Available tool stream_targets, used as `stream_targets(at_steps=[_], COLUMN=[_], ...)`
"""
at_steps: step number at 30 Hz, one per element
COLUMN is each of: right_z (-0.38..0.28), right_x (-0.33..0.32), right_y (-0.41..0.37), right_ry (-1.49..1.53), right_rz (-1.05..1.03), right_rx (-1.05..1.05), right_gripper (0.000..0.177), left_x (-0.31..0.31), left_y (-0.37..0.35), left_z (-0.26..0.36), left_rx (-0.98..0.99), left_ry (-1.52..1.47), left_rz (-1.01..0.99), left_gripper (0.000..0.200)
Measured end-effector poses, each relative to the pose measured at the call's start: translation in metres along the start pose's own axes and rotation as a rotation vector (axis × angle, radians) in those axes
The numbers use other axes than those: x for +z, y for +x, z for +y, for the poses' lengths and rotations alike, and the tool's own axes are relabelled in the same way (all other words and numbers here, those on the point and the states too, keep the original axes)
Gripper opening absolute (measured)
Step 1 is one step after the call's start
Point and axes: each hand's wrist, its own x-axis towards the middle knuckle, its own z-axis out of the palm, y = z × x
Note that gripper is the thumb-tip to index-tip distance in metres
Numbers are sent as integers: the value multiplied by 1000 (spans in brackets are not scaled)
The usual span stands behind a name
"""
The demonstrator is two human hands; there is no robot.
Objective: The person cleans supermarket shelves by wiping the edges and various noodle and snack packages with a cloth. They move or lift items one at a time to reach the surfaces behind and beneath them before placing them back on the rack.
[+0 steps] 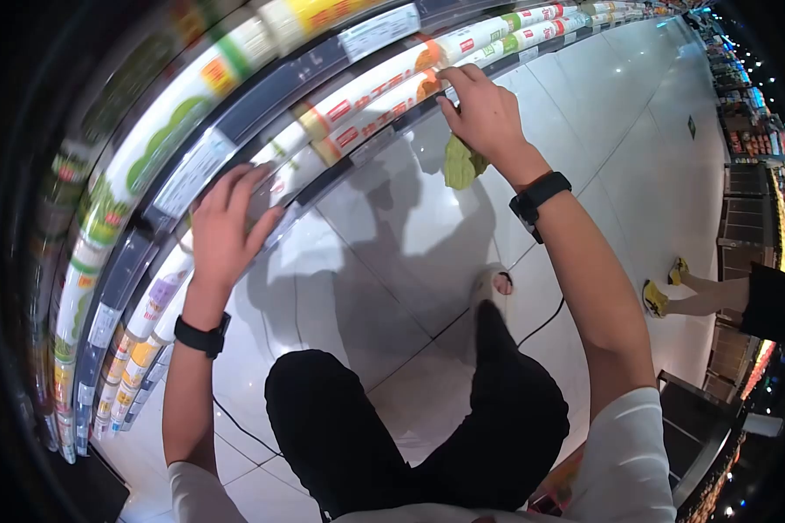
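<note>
My left hand [226, 225] reaches over the lower shelf with fingers apart and bent, touching a white pack with green print [298, 161]. Its thumb lies by the dark shelf edge. Farther right, my right hand [487, 118] has its fingertips at the end of long white noodle packs with red and orange print [371, 98]. A crumpled green cloth [464, 164] hangs from under the right palm, held by the fingers, which partly hide it. Both wrists wear black bands.
Above runs another shelf row with green-printed packs [161, 144] and a price-tag rail [275, 105]. Pale floor tiles [358, 288] lie below, crossed by a thin black cable [545, 324]. Another person's legs in yellow shoes [657, 298] show at right, near dark shelving [746, 209].
</note>
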Motion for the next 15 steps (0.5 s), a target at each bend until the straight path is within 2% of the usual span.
stream_targets(at_steps=[3, 5, 7, 9, 11, 12, 13, 14, 15], right_z=[27, 35, 35, 37, 40, 40, 40, 39, 38], right_x=[11, 29, 38, 42, 42, 41, 39, 35, 33], right_y=[28, 52, 67, 79, 85, 88, 95, 103, 111], right_ry=[14, 196, 164, 1, 31, -29, -97, -12, -17], right_rz=[42, 234, 113, -75, -80, -107, -115, -150, -136], right_rx=[-129, -377, -395, -411, -461, -506, -551, -538, -553], right_gripper=[39, 45, 46, 48, 49, 43, 36, 27, 27], left_x=[37, 54, 68, 79, 86, 77, 73, 69, 65], left_y=[61, 90, 107, 116, 114, 119, 123, 126, 130], left_z=[33, 43, 48, 43, 40, 47, 52, 56, 55], left_rx=[-8, -64, -271, -292, -372, -469, -483, -513, -540], left_ry=[30, 94, 124, 77, 119, 81, 83, 40, -2], left_rz=[44, 55, -105, -132, -158, -246, -243, -291, -327], left_gripper=[63, 66, 71, 72, 74, 75, 75, 75, 75])
